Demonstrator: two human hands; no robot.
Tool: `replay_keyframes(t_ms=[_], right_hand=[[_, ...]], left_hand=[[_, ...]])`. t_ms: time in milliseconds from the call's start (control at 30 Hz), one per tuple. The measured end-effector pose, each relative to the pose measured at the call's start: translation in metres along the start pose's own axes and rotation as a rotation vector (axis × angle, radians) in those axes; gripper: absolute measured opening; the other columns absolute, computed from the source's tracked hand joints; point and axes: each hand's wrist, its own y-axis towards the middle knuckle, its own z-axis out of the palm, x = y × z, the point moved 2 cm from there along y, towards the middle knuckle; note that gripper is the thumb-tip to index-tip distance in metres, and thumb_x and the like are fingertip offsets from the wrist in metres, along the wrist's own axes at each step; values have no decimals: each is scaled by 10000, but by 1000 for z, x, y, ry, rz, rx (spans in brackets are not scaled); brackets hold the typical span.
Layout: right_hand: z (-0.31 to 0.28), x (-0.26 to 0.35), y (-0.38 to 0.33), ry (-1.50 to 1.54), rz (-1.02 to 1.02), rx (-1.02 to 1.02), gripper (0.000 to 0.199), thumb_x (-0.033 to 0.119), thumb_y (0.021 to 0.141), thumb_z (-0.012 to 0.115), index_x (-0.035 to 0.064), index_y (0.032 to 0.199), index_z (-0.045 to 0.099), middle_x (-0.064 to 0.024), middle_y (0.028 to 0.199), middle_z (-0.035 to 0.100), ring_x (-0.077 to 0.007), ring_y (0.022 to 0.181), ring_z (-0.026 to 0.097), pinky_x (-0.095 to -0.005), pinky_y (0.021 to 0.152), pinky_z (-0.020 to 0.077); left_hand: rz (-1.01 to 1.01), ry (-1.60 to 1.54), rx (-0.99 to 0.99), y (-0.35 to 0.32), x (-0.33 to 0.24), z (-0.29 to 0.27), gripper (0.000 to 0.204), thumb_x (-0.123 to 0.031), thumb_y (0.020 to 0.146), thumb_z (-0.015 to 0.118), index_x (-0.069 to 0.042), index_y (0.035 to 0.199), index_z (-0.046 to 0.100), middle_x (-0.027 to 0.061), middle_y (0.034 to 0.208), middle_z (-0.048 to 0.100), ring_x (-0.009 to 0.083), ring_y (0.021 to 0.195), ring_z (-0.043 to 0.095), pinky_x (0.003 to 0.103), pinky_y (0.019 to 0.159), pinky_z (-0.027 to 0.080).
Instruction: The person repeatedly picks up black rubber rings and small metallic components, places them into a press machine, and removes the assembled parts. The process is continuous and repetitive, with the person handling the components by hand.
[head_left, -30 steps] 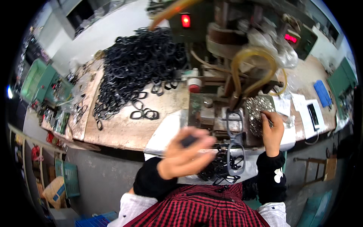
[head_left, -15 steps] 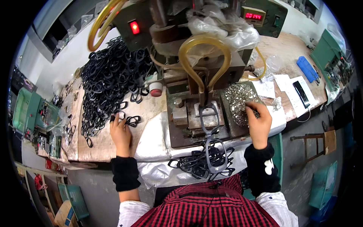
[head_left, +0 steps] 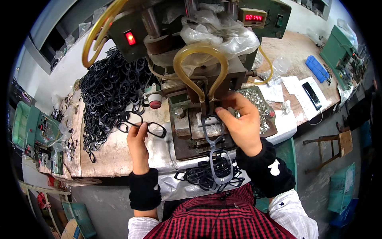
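Note:
Between the fingers of my left hand (head_left: 138,148) is a dark spectacle frame (head_left: 157,130), lifted just off the bench beside the heap. My right hand (head_left: 246,125) reaches in at the press (head_left: 175,115), its thumb and fingers drawn together by the tool. What they pinch there, if anything, is too small or hidden to make out. A grey spectacle frame (head_left: 221,181) sits with one rim on the press's metal block, right by my right fingertips. Its other rim hangs out over the front edge, toward me.
A large pile of dark spectacle frames (head_left: 107,79) covers the bench at left. More frames (head_left: 195,175) lie below the press on silvery sheeting. Small shiny metal parts (head_left: 256,99) fill a tray at right. Farther right are a phone (head_left: 312,95) and a blue case (head_left: 317,68).
My left hand has picked up a spectacle frame from the bench and moved right with it. My right hand has gone from the tray of metal parts leftward to the press.

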Motion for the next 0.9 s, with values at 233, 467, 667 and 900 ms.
replay_keyframes(t_ms=[233,467,667,900], right_hand=[[10,12,-4,321,222,49,507,-17,847,677,-88,1302,463,-126,1006,692,-149,985,640,-263,900,476],[8,52,-21,446,253,104,597,-57,862,581,-61,1424,380,-178,1213,633,-192,1113,614,-312,1024,430],[-48,-28,-12,-763,-149,41,274,97,792,691,31,1057,710,-222,1169,645,-416,1207,556,-480,1035,441],[-82,-78,-30,-923,-164,-101,134,88,769,741,49,898,737,-227,1233,611,-412,1271,512,-473,1058,409]], left_hand=[[739,-192,244,-51,-133,78,113,-26,982,588,3,1086,556,173,1020,660,220,768,709,269,594,587],[600,-115,335,-68,-161,109,153,-44,1005,542,28,1139,540,174,855,695,181,647,673,239,533,519],[-687,-225,903,-110,-137,131,371,-279,1088,364,25,1193,549,155,717,681,157,457,592,216,401,448],[-829,-227,685,-110,-112,144,453,-320,1088,388,64,1155,619,125,681,669,138,400,549,201,358,434]])
